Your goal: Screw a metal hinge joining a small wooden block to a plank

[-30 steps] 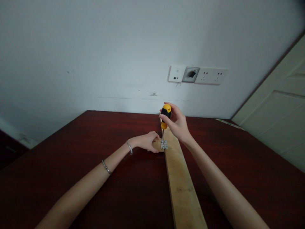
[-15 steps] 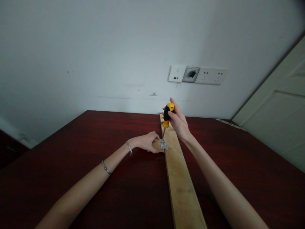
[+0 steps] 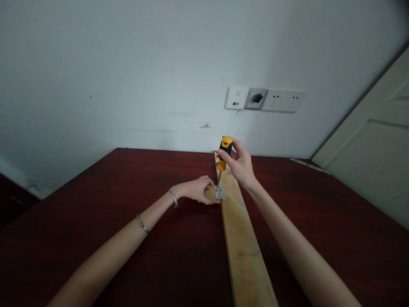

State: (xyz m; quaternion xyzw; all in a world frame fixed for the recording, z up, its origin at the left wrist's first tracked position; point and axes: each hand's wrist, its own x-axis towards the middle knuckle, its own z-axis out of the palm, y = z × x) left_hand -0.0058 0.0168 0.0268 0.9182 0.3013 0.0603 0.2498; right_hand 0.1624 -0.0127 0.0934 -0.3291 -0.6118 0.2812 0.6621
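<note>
Your right hand [image 3: 240, 164] grips the screwdriver [image 3: 223, 152] handle, tip down on the hinge [image 3: 219, 194]. Your left hand [image 3: 195, 189], at the hinge's 9 o'clock, clamps the small wood block [image 3: 211, 194] against the plank [image 3: 243, 238] on the bench [image 3: 128, 221].

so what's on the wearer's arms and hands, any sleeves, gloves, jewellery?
Both forearms are bare: no sleeves or gloves in view. The left hand side carries two thin silver-coloured bracelets, one at the wrist, one further up the forearm. The right hand and its arm show nothing worn.

Head-worn view, forward-down, near table [image 3: 96, 204]
</note>
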